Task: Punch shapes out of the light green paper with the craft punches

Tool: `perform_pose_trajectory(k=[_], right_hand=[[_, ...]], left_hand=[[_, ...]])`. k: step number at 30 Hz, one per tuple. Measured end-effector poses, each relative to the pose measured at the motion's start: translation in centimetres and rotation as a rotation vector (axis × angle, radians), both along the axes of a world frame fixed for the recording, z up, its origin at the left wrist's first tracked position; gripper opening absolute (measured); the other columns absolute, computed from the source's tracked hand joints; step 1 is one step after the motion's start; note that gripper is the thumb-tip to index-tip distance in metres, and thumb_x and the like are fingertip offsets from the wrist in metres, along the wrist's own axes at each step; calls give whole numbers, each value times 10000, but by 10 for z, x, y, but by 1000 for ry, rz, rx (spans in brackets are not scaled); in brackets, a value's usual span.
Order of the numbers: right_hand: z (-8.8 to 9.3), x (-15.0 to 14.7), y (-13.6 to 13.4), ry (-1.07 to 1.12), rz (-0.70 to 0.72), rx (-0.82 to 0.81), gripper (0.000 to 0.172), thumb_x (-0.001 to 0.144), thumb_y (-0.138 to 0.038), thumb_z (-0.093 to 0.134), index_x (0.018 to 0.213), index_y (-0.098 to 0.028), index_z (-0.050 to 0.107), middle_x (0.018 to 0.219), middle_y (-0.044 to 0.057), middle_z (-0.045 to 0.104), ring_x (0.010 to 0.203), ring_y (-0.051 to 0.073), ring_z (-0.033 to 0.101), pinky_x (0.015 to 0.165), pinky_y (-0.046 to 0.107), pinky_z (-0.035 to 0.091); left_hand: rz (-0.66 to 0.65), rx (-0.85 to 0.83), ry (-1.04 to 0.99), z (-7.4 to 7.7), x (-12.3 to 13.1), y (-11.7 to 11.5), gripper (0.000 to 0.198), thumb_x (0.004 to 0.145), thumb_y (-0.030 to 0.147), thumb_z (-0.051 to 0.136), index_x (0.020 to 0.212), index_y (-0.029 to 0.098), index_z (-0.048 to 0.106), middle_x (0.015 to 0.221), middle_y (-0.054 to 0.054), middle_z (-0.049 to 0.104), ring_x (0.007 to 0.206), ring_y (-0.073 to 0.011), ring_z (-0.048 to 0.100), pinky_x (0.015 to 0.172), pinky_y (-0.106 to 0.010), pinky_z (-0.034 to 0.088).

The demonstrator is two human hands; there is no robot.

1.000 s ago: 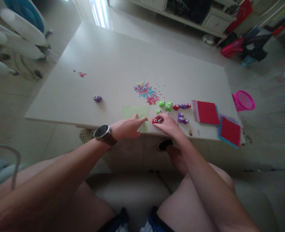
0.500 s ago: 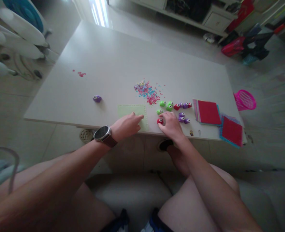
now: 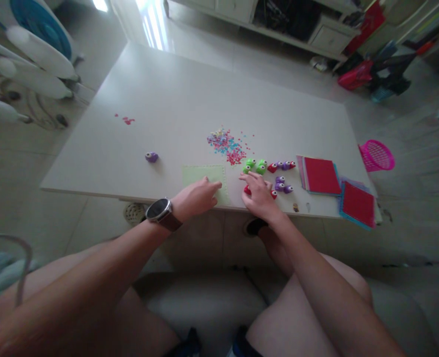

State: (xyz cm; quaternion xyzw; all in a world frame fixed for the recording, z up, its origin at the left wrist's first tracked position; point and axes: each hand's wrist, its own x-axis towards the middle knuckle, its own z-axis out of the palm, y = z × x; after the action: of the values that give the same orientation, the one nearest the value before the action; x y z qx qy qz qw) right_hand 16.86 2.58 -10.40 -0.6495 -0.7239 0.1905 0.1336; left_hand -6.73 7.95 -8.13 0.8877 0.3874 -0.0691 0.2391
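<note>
My left hand point(image 3: 197, 195), with a watch on its wrist, lies on the near part of a pale green paper sheet point(image 3: 203, 174) at the table's front edge, index finger stretched out, holding nothing. My right hand point(image 3: 258, 194) rests just right of the sheet with its fingers spread flat over two small red punches point(image 3: 246, 190); the fingertips reach toward the green punches point(image 3: 249, 162). Purple punches point(image 3: 280, 184) lie right beside that hand. A mixed red and purple row of punches point(image 3: 281, 165) sits a little farther back.
A pile of coloured paper bits point(image 3: 227, 144) lies behind the sheet. One purple punch point(image 3: 151, 157) sits alone to the left. Stacks of red paper point(image 3: 320, 175) are at the right, and a pink basket point(image 3: 376, 155) is on the floor beyond the white table point(image 3: 174, 99).
My right hand has drawn back slightly and spread over the red punches, which were beside its fingertips before. My left hand has pulled back toward the near edge of the green sheet.
</note>
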Motion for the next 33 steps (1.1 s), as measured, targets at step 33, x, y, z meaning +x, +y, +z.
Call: perform_pose_trajectory(k=[33], right_hand=[[2,5,57,-86,-177,-7,346,778,90,495,856,-164,717,936,97,748,943,233,668,856,316,462]], left_hand=[[44,-16,68,16,-3,-7,277,984,156,556,1211,156,715,1060,-142,784,1065,-271,754,917,-337,568]])
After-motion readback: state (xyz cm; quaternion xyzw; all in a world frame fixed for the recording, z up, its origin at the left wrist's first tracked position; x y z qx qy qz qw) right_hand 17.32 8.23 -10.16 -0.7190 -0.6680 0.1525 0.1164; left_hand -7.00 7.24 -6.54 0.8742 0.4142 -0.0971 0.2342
